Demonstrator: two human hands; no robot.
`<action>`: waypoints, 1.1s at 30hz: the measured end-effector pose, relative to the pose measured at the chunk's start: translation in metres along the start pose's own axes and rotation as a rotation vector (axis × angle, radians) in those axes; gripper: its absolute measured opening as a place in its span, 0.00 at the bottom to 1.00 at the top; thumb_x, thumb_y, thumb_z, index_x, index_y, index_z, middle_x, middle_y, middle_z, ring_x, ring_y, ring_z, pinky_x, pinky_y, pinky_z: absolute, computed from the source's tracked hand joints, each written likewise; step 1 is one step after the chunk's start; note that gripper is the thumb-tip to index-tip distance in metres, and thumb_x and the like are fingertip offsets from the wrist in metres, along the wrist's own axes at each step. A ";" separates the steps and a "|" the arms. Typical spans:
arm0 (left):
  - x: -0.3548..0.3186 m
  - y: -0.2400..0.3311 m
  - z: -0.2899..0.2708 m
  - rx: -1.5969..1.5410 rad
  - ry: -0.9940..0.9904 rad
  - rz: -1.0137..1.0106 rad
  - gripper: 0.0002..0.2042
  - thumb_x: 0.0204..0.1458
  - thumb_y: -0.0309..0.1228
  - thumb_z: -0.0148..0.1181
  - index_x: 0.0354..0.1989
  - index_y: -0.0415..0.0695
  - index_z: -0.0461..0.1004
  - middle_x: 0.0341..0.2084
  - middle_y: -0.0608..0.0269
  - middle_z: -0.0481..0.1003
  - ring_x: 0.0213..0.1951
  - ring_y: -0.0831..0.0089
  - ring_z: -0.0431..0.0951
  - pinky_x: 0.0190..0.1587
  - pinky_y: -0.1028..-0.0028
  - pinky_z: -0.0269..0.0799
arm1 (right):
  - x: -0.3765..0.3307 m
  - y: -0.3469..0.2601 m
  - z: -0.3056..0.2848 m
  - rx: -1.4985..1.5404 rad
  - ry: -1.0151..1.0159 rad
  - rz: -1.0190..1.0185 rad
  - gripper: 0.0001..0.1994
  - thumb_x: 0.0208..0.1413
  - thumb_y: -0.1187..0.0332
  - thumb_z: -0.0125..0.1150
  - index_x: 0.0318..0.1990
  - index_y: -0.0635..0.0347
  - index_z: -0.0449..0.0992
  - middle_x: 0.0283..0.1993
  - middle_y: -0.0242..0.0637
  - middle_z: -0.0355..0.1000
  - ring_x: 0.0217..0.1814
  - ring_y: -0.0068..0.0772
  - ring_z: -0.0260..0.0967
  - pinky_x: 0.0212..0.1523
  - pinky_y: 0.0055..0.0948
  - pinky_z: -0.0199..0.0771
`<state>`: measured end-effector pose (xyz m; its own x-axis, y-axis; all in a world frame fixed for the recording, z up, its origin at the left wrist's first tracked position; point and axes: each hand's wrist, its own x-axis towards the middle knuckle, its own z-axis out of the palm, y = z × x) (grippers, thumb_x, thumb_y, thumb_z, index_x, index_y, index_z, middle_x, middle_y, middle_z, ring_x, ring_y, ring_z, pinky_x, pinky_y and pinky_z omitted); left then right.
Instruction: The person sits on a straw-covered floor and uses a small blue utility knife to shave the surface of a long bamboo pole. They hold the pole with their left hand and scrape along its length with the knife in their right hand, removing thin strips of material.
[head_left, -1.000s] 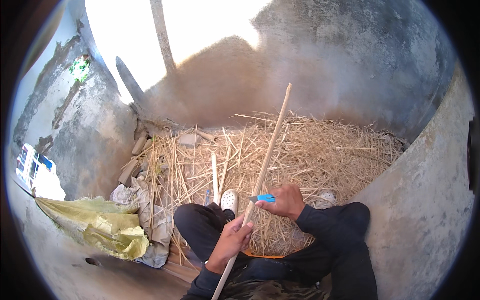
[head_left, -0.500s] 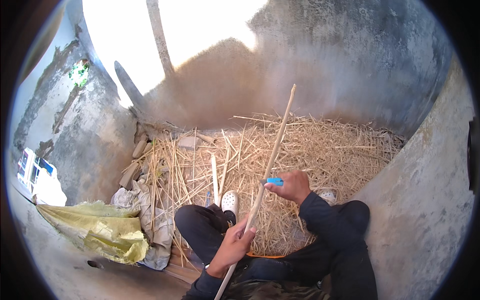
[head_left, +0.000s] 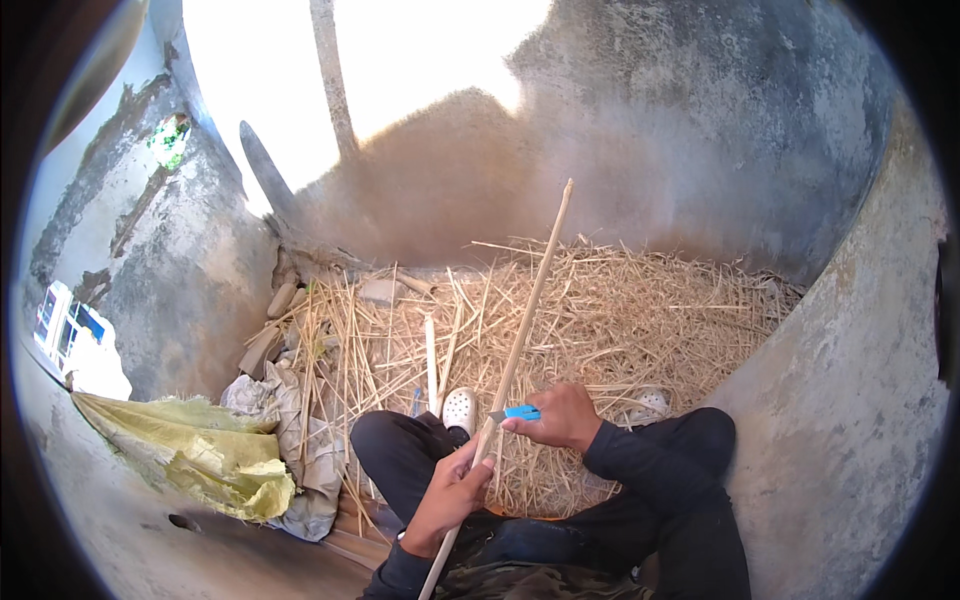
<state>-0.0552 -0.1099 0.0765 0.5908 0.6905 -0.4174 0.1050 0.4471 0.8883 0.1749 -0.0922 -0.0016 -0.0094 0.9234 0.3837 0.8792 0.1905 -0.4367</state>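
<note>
My left hand (head_left: 452, 495) is closed round a long pale wooden stick (head_left: 531, 318), which slants from my lap up and away to the right. In my right hand (head_left: 562, 416) is a blue-handled utility knife (head_left: 521, 412). Its grey front end meets the stick a little above my left fingers; the blade edge itself is too small to make out. The stick's far tip rises past the straw against the back wall.
Straw and shavings (head_left: 640, 330) cover the floor in front of my crossed legs. Long thin strips (head_left: 345, 350) lie at the left, near a yellow woven sack (head_left: 190, 450). Stained concrete walls (head_left: 700, 130) close in on several sides. White clogs (head_left: 459, 408) are on my feet.
The knife and my right hand have slid down the stick toward my left hand. The stick's upper end has shifted slightly left. My left hand keeps its grip.
</note>
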 end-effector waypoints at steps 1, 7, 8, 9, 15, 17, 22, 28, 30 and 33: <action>-0.001 0.001 0.002 0.009 -0.002 0.004 0.23 0.64 0.29 0.50 0.67 0.49 0.59 0.18 0.79 0.58 0.17 0.89 0.56 0.18 0.85 0.50 | -0.002 -0.002 0.000 -0.008 -0.027 -0.037 0.37 0.48 0.26 0.47 0.15 0.54 0.76 0.11 0.37 0.67 0.15 0.41 0.70 0.19 0.39 0.67; 0.005 -0.009 0.008 0.043 -0.042 -0.018 0.24 0.63 0.29 0.50 0.68 0.49 0.58 0.20 0.77 0.60 0.17 0.88 0.56 0.19 0.85 0.52 | 0.019 0.041 -0.006 0.036 0.107 0.172 0.35 0.50 0.29 0.49 0.15 0.53 0.77 0.12 0.39 0.68 0.15 0.42 0.70 0.18 0.38 0.67; 0.005 -0.008 0.007 0.066 -0.037 -0.008 0.24 0.63 0.29 0.50 0.68 0.50 0.57 0.20 0.76 0.60 0.17 0.88 0.56 0.19 0.85 0.52 | 0.014 0.030 -0.005 0.058 0.118 0.124 0.35 0.51 0.29 0.49 0.15 0.53 0.77 0.12 0.39 0.68 0.15 0.42 0.69 0.18 0.38 0.66; 0.004 -0.008 0.008 0.082 -0.032 -0.007 0.25 0.63 0.30 0.50 0.69 0.51 0.57 0.21 0.75 0.60 0.17 0.88 0.56 0.19 0.85 0.52 | 0.007 0.018 -0.006 0.081 0.118 0.081 0.35 0.51 0.29 0.48 0.16 0.54 0.78 0.12 0.39 0.67 0.14 0.41 0.69 0.17 0.37 0.66; -0.002 -0.007 0.015 0.177 -0.051 0.056 0.25 0.63 0.28 0.50 0.69 0.45 0.56 0.21 0.79 0.60 0.20 0.90 0.56 0.21 0.85 0.52 | 0.027 0.067 -0.011 0.008 0.179 0.229 0.39 0.49 0.25 0.45 0.16 0.55 0.78 0.10 0.38 0.66 0.13 0.38 0.68 0.17 0.38 0.65; -0.010 -0.004 0.019 0.170 -0.073 0.036 0.25 0.63 0.28 0.50 0.69 0.43 0.56 0.22 0.80 0.60 0.22 0.90 0.57 0.22 0.85 0.52 | 0.035 0.086 -0.014 -0.013 0.187 0.313 0.40 0.50 0.25 0.43 0.15 0.57 0.76 0.10 0.36 0.64 0.13 0.37 0.66 0.17 0.38 0.64; -0.021 -0.007 0.032 0.136 -0.175 -0.043 0.25 0.63 0.29 0.51 0.69 0.45 0.56 0.22 0.78 0.61 0.21 0.89 0.57 0.21 0.85 0.53 | 0.038 0.171 -0.053 -0.001 0.310 0.658 0.41 0.54 0.26 0.39 0.15 0.56 0.75 0.10 0.33 0.62 0.12 0.33 0.61 0.15 0.36 0.59; -0.001 0.000 -0.004 0.021 -0.020 0.020 0.23 0.65 0.36 0.47 0.67 0.46 0.58 0.20 0.75 0.62 0.16 0.87 0.59 0.18 0.85 0.56 | 0.026 0.016 -0.019 0.024 -0.061 0.155 0.39 0.48 0.24 0.43 0.16 0.54 0.77 0.12 0.35 0.67 0.14 0.36 0.68 0.17 0.38 0.65; 0.011 0.005 -0.014 0.020 -0.040 0.073 0.22 0.66 0.36 0.46 0.67 0.46 0.59 0.20 0.74 0.62 0.15 0.86 0.59 0.17 0.84 0.57 | 0.023 -0.015 -0.023 0.039 -0.074 0.078 0.39 0.46 0.24 0.46 0.16 0.55 0.76 0.13 0.40 0.69 0.16 0.40 0.71 0.18 0.41 0.68; 0.011 0.007 -0.018 -0.085 -0.083 0.060 0.19 0.66 0.37 0.44 0.63 0.45 0.60 0.19 0.72 0.61 0.13 0.85 0.58 0.16 0.84 0.56 | 0.032 -0.019 -0.019 0.021 -0.045 0.039 0.38 0.46 0.26 0.49 0.15 0.57 0.76 0.13 0.43 0.68 0.16 0.43 0.71 0.19 0.41 0.69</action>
<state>-0.0626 -0.0893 0.0744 0.6585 0.6694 -0.3440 0.0020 0.4555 0.8902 0.1668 -0.0726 0.0351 0.0025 0.9440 0.3298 0.8690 0.1611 -0.4678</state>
